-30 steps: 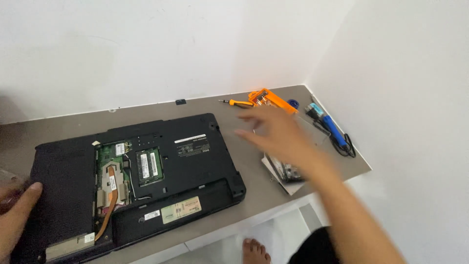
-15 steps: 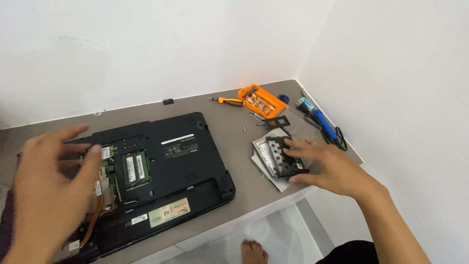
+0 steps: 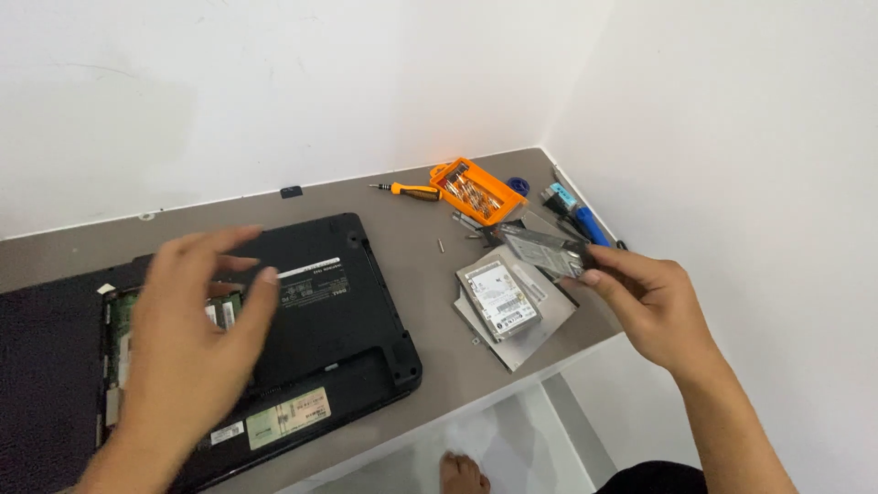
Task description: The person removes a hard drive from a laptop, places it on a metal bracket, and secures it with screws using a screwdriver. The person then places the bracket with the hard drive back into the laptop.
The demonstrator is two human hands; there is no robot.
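A black laptop lies upside down on the grey table, its bottom cover off and a circuit board showing. My left hand hovers over that opening with fingers spread, holding nothing. My right hand is near the table's right edge, pinching a flat silver metal bracket lifted above the surface. Just left of it a silver hard drive rests on a thin metal plate.
An orange bit case and an orange-handled screwdriver lie at the back right. A blue tool rests by the right wall. Small screws are scattered mid-table. White walls close the back and right. A bare foot shows below.
My right hand has taken hold of the silver bracket and lifted it off the pile. My left hand has shifted right over the laptop's open bay.
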